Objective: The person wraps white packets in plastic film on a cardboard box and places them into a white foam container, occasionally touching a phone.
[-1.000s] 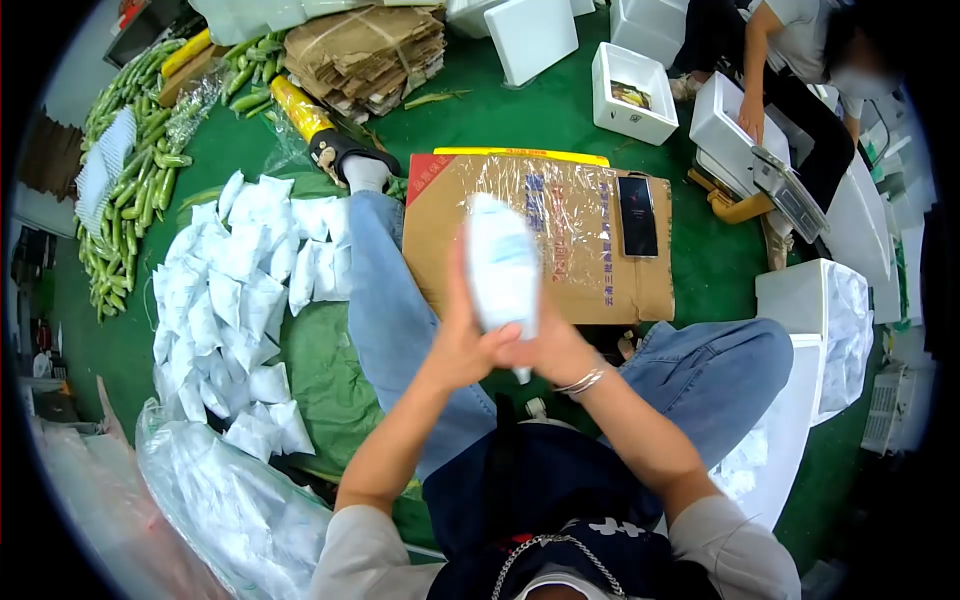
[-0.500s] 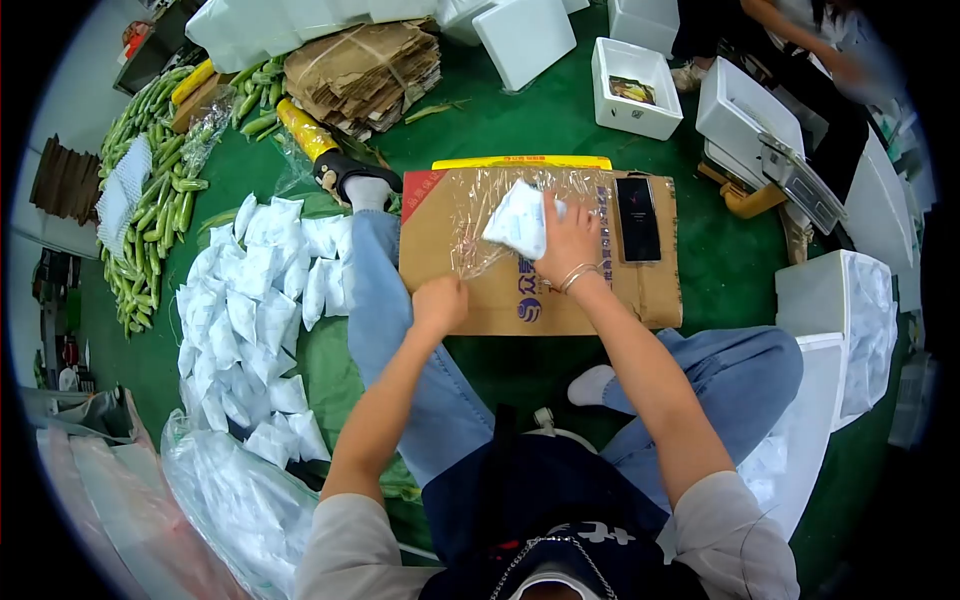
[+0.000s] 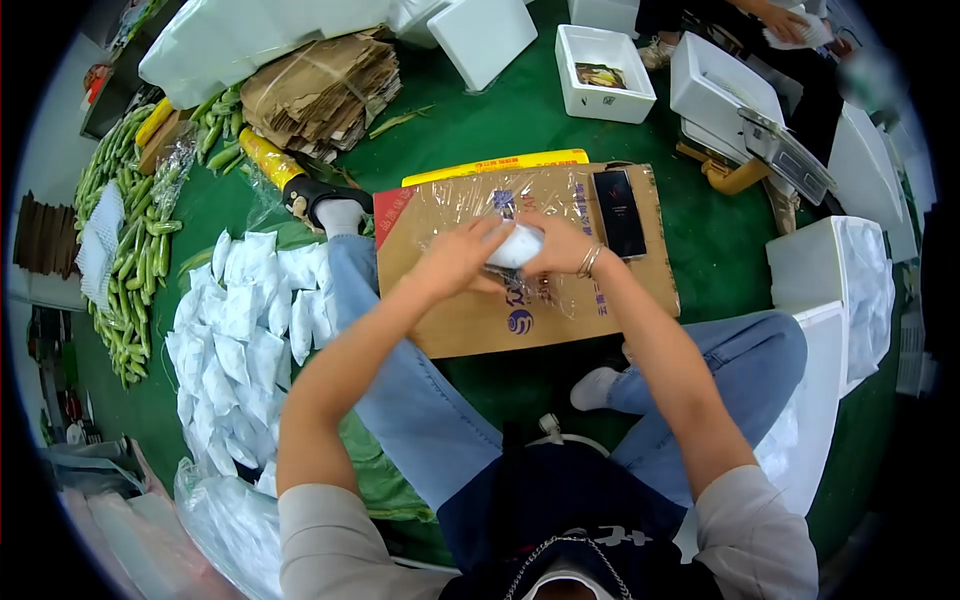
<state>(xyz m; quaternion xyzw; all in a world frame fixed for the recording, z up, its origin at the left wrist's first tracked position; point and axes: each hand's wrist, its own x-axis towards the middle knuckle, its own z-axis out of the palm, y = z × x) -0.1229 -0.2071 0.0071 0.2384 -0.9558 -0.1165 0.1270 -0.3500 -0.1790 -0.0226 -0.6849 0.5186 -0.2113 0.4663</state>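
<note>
A white packet (image 3: pixel 517 247) lies on clear plastic film (image 3: pixel 452 212) spread over a flat cardboard box (image 3: pixel 435 325). From its left side my left hand (image 3: pixel 462 258) grips it, fingers curved. Opposite, my right hand (image 3: pixel 562 243) closes round its right side. The packet is partly hidden by both hands. A dark phone (image 3: pixel 620 213) rests on the cardboard to the right of my right hand. Behind the box's far edge shows a yellow strip (image 3: pixel 495 165).
Several similar white packets (image 3: pixel 240 330) are piled on the green floor at left, beyond my leg. Further left lie long green vegetables (image 3: pixel 135 270). Stacked flattened cardboard (image 3: pixel 320 85) and white foam boxes (image 3: pixel 607 108) stand ahead. Another person's hand (image 3: pixel 785 22) is at top right.
My left hand has moved up and right from the cardboard's near edge onto the packet. The packet now sits between both hands, closer to me. The view has shifted slightly.
</note>
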